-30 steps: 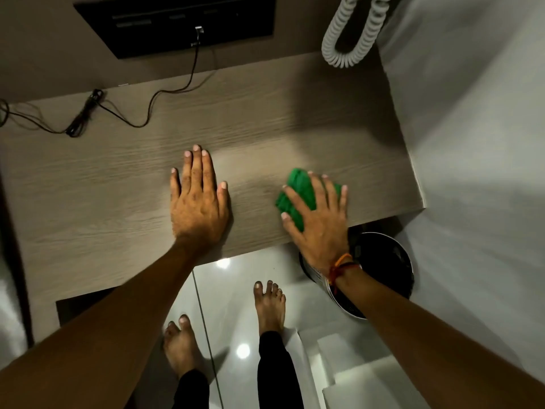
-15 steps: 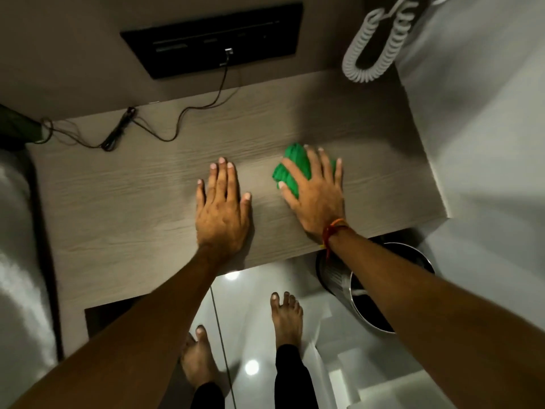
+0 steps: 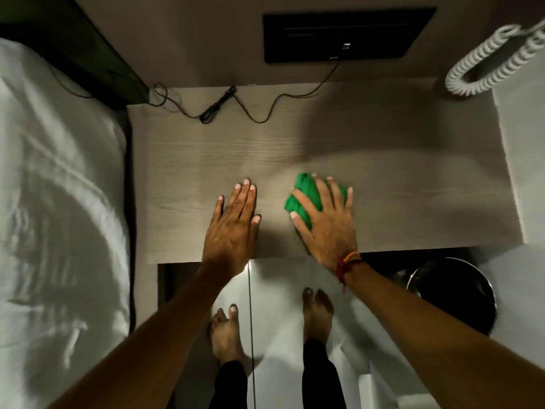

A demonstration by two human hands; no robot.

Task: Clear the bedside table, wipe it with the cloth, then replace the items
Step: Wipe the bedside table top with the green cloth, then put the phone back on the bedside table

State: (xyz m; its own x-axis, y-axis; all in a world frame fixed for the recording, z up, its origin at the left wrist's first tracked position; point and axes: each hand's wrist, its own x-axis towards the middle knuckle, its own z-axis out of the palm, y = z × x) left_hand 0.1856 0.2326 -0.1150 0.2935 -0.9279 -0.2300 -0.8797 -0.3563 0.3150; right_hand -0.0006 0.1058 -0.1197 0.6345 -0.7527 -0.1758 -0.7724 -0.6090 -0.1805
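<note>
At the far left lies a bed with white bedding [image 3: 59,216], its edge running alongside the left side of the bedside table [image 3: 398,178]. The table's pale wood-grain top spreads across the middle of the view. At its far edge a thin black cable [image 3: 215,109] trails in loops, with a bundled section near the far left corner, and rises to a black wall panel [image 3: 348,35] above the table.

The left hand [image 3: 233,228] lies flat on the near part of the tabletop, palm down, fingers straight and close together, holding nothing. Just to its right, apart from it, the right hand [image 3: 327,225] presses down on a crumpled green cloth [image 3: 303,196], fingers spread over it; the cloth shows at the fingertips and beside the thumb, and lies on the near-middle of the tabletop. A red and orange thread band [image 3: 348,262] circles the right wrist.

Below the table's near edge, two bare feet [image 3: 318,311] stand on a glossy pale floor. To the right, a round dark bin [image 3: 454,293] with a metal rim sits partly beneath the table's near right corner. At the far right, a white coiled cord [image 3: 489,63] hangs in a loop over the table's far right corner.
</note>
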